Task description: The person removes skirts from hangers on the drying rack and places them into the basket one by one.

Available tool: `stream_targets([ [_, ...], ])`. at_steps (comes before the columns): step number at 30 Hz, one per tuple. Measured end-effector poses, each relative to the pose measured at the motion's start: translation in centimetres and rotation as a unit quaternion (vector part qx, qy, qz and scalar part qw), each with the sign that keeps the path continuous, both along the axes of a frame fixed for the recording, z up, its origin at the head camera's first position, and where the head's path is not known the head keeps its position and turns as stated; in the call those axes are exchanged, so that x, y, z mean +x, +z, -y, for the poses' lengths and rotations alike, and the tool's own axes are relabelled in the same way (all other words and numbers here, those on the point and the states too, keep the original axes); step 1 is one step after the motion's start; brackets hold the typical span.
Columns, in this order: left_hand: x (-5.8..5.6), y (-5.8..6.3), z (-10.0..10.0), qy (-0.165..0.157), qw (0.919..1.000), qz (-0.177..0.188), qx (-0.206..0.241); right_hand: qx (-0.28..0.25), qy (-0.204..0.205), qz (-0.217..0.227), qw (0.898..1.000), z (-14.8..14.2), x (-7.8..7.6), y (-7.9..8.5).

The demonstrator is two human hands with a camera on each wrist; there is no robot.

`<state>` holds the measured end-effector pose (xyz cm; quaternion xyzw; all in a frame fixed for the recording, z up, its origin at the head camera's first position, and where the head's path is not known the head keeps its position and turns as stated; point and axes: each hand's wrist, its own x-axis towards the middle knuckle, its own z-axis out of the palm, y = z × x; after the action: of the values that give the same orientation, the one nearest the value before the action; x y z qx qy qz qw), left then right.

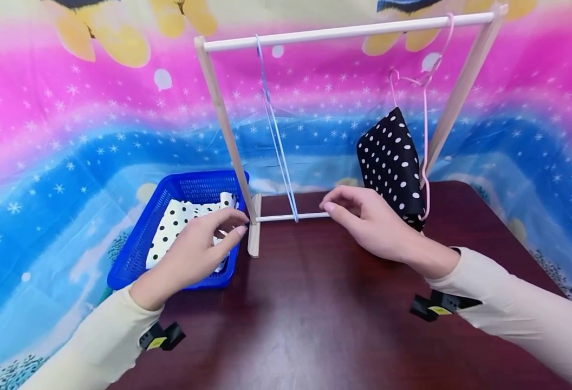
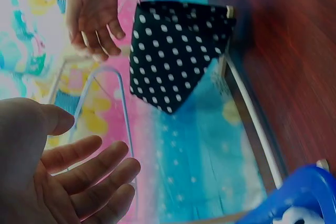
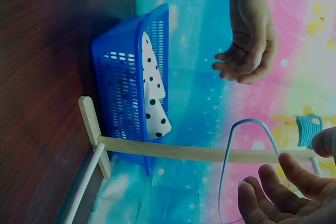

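My left hand [image 1: 195,244] hovers over the blue basket [image 1: 120,271], fingers loosely bent with nothing between them. Inside the basket lies a white cloth with black dots [image 1: 169,227]. My right hand [image 1: 371,225], also holding nothing, is in front of a black cloth with white dots [image 1: 390,157], its fingers softly curved. That black cloth hangs on a pink hanger [image 1: 426,119] at the rack's right end. Between the hands, a bare blue hanger [image 1: 277,141] hangs from the top bar, seen nearly edge-on; the right wrist view shows its rounded end [image 3: 247,121] beyond the right fingers.
The wooden rack [image 1: 349,35] stands at the back of the dark red-brown table [image 1: 286,314], with a white lower bar [image 1: 310,216] near the tabletop. Behind it hangs a colourful backdrop [image 1: 315,119] with snowflakes. The basket sits by the rack's left foot [image 1: 254,241].
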<state>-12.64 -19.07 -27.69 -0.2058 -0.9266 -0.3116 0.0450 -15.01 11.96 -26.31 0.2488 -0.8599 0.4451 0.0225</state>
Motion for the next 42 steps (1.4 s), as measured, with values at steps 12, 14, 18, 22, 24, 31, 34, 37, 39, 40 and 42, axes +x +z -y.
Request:
stream_targets([
  [12, 2.0, 1.4, -3.3, -0.051, 0.9970, -0.057, 0.012, -0.039, -0.017, -0.062, 0.997, -2.9, 2.6, 0.4],
  [14, 1.9, 1.6, -3.8, -0.060, 0.9958, -0.067, 0.016, -0.050, -0.020, -0.067, 0.996, -3.4, 2.7, 0.6],
  [18, 1.5, 2.3, -4.9, -0.079, 0.9929, -0.085, 0.028, -0.067, -0.036, -0.084, 0.994, -4.4, 2.7, 1.1],
  [22, 1.0, 2.9, -6.1, -0.099, 0.9890, -0.100, 0.045, -0.088, -0.049, -0.102, 0.990, -5.1, 2.5, 1.5],
  [24, 0.7, 3.1, -6.7, -0.108, 0.9871, -0.103, 0.057, -0.093, -0.056, -0.111, 0.988, -5.5, 2.3, 1.8],
  [31, -0.4, 4.2, -9.1, -0.143, 0.9818, -0.104, 0.069, -0.158, -0.069, -0.127, 0.977, -7.9, 1.1, 3.3],
  [34, -0.8, 5.0, -10.3, -0.147, 0.9807, -0.110, 0.066, -0.194, -0.079, -0.120, 0.970, -8.9, 0.2, 3.7],
  [37, -1.6, 5.5, -11.4, -0.150, 0.9810, -0.104, 0.066, -0.212, -0.096, -0.108, 0.966, -9.6, -0.6, 3.8],
  [39, -2.2, 5.5, -11.9, -0.147, 0.9826, -0.097, 0.058, -0.224, -0.104, -0.100, 0.964, -10.0, -1.2, 3.7],
  [40, -2.5, 5.5, -12.1, -0.144, 0.9837, -0.094, 0.052, -0.235, -0.103, -0.096, 0.962, -10.1, -1.4, 3.7],
  [42, -2.9, 5.4, -12.3, -0.137, 0.9861, -0.083, 0.042, -0.255, -0.104, -0.089, 0.957, -10.3, -1.8, 3.6],
])
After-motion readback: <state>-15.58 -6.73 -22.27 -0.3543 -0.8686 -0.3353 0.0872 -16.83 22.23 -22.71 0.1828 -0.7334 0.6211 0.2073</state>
